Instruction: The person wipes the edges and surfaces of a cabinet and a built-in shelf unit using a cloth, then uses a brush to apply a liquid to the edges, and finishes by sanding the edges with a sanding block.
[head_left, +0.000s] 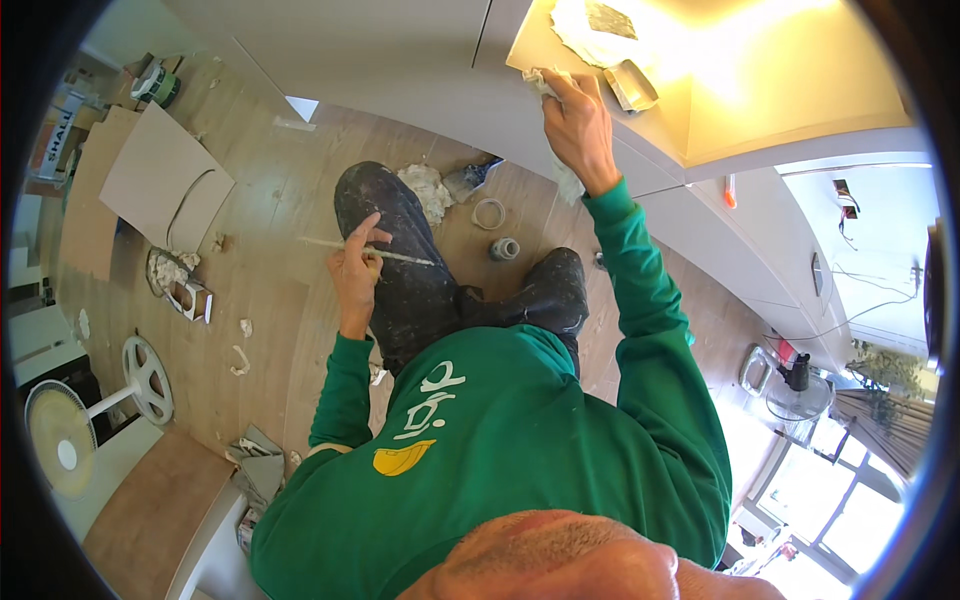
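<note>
"What do the hands hold?"
"The left hand (357,262) pinches a thin, pale, smudged stick (405,258) over the dark trouser leg (372,190). The right hand's (580,130) fingers curl on a crumpled whitish wad (537,78) at the lit niche's (820,100) edge."
"Around?"
"Littered wood-look floor (285,200), white pedestal fan (67,452) at left."
"Unclear?"
"Fingers partly hide the wad; cloth or paper, I can't tell."

A thin pale stick (402,257) is held in the left hand (356,268); a whitish wad (543,82) is gripped by the right hand (582,130) at the lit shelf (672,112).
</note>
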